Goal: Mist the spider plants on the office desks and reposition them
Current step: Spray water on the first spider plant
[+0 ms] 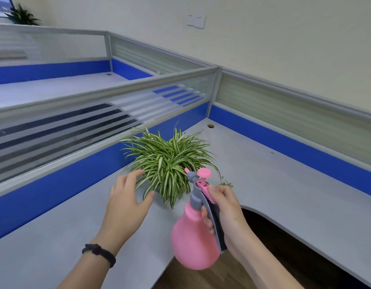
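A spider plant (168, 161) with green and white striped leaves stands on the grey desk (263, 174) near the blue partition; its pot is hidden under the leaves. My left hand (126, 201) is open, fingers spread, touching the leaves on the plant's left side. My right hand (224, 211) grips the handle of a pink spray bottle (195, 232), held over the desk's front edge. Its grey nozzle points toward the plant from the right. A small plantlet (227, 183) lies on the desk behind my right hand.
Blue and frosted-glass partitions (97, 130) fence the desk on the left and back. A cable hole (210, 126) sits in the far corner. Another desk (55, 88) lies beyond the partition, and a second plant (22, 16) stands far off at top left.
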